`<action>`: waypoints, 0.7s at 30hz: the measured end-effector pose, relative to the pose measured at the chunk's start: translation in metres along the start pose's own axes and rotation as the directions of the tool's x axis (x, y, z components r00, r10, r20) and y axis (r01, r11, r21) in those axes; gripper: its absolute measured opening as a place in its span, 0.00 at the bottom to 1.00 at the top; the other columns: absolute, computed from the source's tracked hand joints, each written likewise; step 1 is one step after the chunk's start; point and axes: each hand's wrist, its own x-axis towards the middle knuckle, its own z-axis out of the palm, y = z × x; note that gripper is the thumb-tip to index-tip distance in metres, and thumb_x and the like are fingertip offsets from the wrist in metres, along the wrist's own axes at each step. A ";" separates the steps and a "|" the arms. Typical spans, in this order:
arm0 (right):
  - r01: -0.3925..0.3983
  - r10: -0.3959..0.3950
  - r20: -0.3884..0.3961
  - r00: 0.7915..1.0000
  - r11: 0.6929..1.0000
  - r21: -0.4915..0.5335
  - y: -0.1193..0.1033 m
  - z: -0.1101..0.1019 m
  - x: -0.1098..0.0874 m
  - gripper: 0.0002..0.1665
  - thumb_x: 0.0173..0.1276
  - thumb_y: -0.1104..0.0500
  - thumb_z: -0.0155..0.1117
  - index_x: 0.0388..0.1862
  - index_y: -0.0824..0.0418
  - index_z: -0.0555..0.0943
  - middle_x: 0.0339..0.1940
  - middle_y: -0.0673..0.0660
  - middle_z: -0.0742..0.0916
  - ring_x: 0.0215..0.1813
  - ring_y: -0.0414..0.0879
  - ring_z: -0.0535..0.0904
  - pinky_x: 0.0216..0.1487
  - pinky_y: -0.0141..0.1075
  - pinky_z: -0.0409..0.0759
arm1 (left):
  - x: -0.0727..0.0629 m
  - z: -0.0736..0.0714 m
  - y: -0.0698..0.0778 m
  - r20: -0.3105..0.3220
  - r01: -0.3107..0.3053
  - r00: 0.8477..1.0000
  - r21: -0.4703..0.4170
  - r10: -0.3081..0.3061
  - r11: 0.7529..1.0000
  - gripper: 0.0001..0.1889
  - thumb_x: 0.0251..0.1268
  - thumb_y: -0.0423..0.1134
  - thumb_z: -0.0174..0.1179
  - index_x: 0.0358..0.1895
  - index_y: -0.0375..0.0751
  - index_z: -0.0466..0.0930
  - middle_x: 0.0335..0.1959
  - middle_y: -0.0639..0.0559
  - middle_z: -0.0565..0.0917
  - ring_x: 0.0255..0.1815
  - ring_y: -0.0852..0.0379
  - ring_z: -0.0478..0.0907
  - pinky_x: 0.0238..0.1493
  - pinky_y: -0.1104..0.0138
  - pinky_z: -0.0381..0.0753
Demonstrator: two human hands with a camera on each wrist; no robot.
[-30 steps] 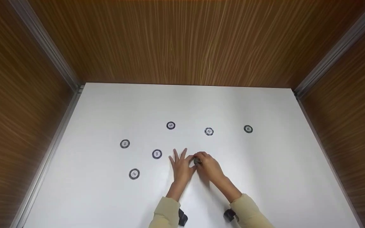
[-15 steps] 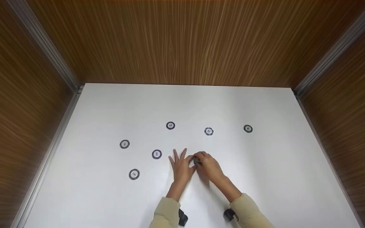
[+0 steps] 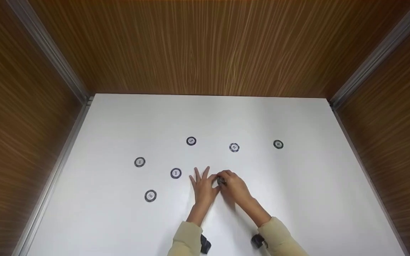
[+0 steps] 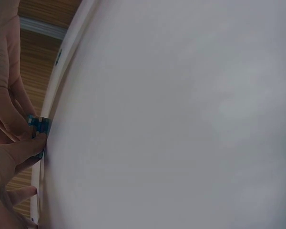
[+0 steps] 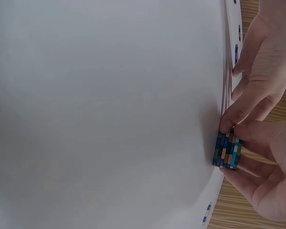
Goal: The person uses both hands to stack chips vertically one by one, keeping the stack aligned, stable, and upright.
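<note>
A short stack of poker chips (image 3: 221, 180) stands on the white tabletop between the two hands, mostly covered by fingers in the head view. My left hand (image 3: 204, 190) pinches its lower part with thumb and index finger, while the other fingers spread out over the table. From the other side, the fingers and thumb of my right hand (image 3: 236, 188) grip the same stack. The right wrist view shows the stack's layered coloured edges (image 5: 227, 150), several chips high. In the left wrist view a bit of the stack (image 4: 39, 125) shows beside the fingertips.
Single chips lie flat around the hands: one chip (image 3: 175, 173) left of the left hand, others (image 3: 140, 161) (image 3: 150, 195) farther left. Beyond the hands are three more, including a chip (image 3: 234, 147) and a far-right chip (image 3: 278, 144). Wood-grain walls (image 3: 205, 46) enclose the tabletop.
</note>
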 end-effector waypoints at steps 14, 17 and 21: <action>-0.040 0.036 0.042 0.998 0.995 0.093 0.010 -0.002 -0.003 0.25 0.55 0.62 0.69 0.52 0.63 0.74 0.47 0.60 0.79 0.47 0.54 0.77 0.46 0.45 0.77 | 0.000 0.001 0.001 -0.020 0.011 1.000 -0.005 -0.011 1.000 0.19 0.42 0.47 0.71 0.43 0.50 0.83 0.60 0.45 0.72 0.64 0.29 0.53 0.58 0.35 0.49; -0.057 0.055 0.014 0.998 0.992 0.111 0.018 -0.005 0.000 0.24 0.57 0.60 0.68 0.52 0.64 0.74 0.48 0.60 0.79 0.49 0.55 0.77 0.48 0.46 0.76 | 0.001 0.000 0.001 -0.007 0.015 1.000 -0.004 -0.015 1.000 0.20 0.42 0.49 0.71 0.43 0.50 0.83 0.60 0.45 0.72 0.64 0.29 0.53 0.58 0.35 0.50; -0.085 0.091 -0.042 0.995 0.987 0.137 0.035 -0.011 0.005 0.23 0.57 0.61 0.67 0.51 0.65 0.75 0.50 0.61 0.79 0.50 0.58 0.75 0.50 0.48 0.75 | 0.001 -0.001 0.001 0.008 0.028 1.000 -0.034 -0.028 0.999 0.21 0.41 0.51 0.71 0.42 0.49 0.83 0.59 0.44 0.72 0.65 0.29 0.52 0.59 0.35 0.48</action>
